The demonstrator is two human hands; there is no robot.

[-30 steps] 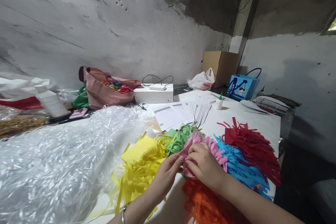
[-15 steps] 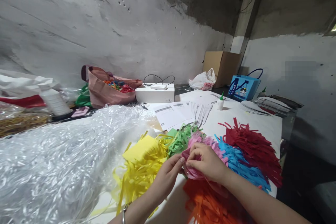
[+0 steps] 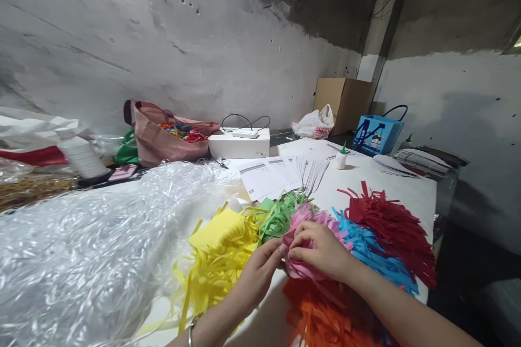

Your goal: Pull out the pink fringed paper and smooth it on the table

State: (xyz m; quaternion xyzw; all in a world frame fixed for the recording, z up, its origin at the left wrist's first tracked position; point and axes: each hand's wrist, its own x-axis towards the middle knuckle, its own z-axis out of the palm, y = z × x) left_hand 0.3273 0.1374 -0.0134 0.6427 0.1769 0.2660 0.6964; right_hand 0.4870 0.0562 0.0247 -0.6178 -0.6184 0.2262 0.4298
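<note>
Pink, paper-like fringe bundle (image 3: 301, 269) is lying at the near part of the white worktop (image 3: 366, 173) in the head view, and both hands are meeting over it. The left hand (image 3: 260, 270), with a silver bracelet (image 3: 191, 329) on its wrist, is clamping the upper left edge of the bundle between thumb and fingers. The right hand (image 3: 321, 250) is bending its fingers and touching the same piece, just beside the left thumb; whether its fingertips are closing on it, I cannot tell. To the left of the hands, a yellow fringe bundle with a flat uncut end (image 3: 214, 233) is lying, and behind them a green fringe bundle (image 3: 280, 217) is showing. On the right side, a bright blue fringe bundle (image 3: 376, 252) and a dark red fringe bundle (image 3: 393, 227) are resting next to each other. Nearest to the person, an orange fringe bundle (image 3: 317, 317) is spreading, partly under the right forearm. Farther back, printed white sheets (image 3: 264, 176) are lying and a small white bottle with a green nozzle (image 3: 341, 160) is standing upright.
</note>
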